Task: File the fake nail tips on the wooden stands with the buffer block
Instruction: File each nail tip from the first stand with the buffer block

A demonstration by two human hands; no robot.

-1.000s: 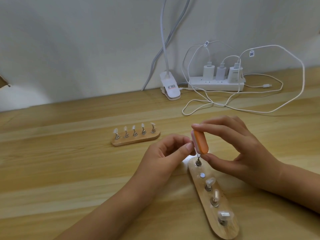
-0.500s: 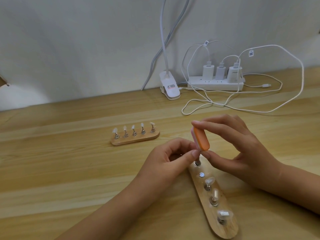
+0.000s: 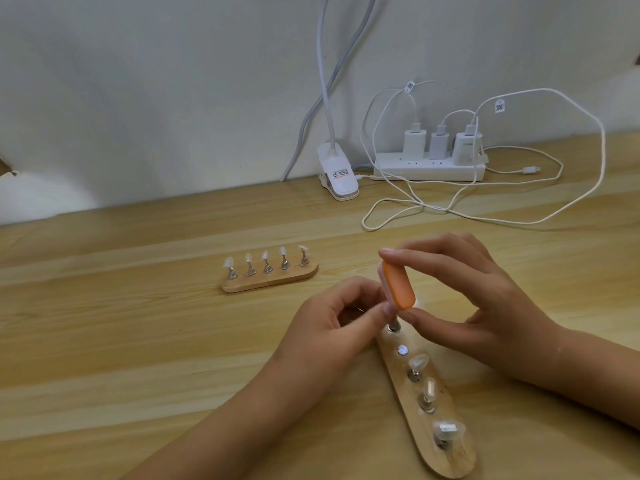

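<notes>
the right hand (image 3: 485, 306) grasps the orange buffer block (image 3: 398, 284) end to end, forefinger on its top and thumb under its bottom. this stands the block nearly upright, so its pale long face meets the far end of the near wooden stand (image 3: 450, 455). the left hand (image 3: 332, 320) curls in from the other side, thumb and forefinger pinching at the top of the end holder (image 3: 393, 327), most likely to brace it against the strokes. the nail tip there is hidden behind block and thumb. next along the stand is a bare metal disc (image 3: 402, 350), then three holders carrying nail tips (image 3: 419, 362). the stand lies lengthwise toward the person, which keeps each post within reach. the second wooden stand (image 3: 270, 282), with five tips, waits well apart on the worktop (image 3: 138, 358).
</notes>
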